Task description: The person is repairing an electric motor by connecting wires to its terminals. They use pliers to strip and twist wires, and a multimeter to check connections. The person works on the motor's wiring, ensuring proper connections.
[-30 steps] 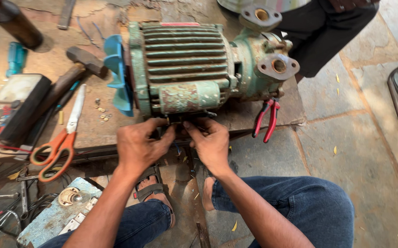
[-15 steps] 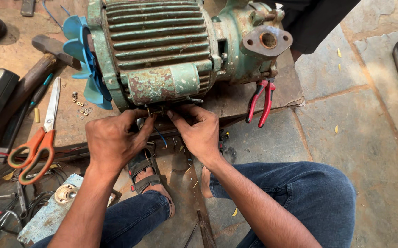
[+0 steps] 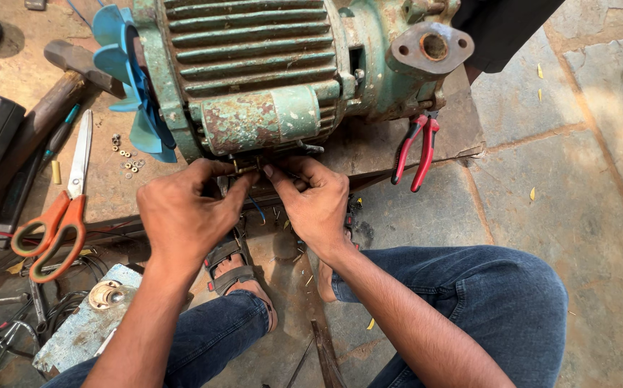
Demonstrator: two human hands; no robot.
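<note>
Head view, work: a green, rusted, ribbed cast-iron electric motor (image 3: 268,72) lies on its side on a worn wooden board (image 3: 369,147), its blue plastic fan (image 3: 128,93) toward the board's left side.
Left hand (image 3: 186,215): fingers pinched shut on thin wire ends (image 3: 248,167) just under the motor's rusty terminal box (image 3: 261,118), at the board's front edge.
Right hand (image 3: 315,201): fingertips closed on the same wire ends, touching the left hand's.
Doing it well, as I judge: keep both pinches close to the box, twist evenly, avoid tugging the leads.
Nearby: red-handled pliers (image 3: 415,147) at the board's right front corner; orange-handled scissors (image 3: 56,208) and small washers (image 3: 126,154) on the left.
</note>
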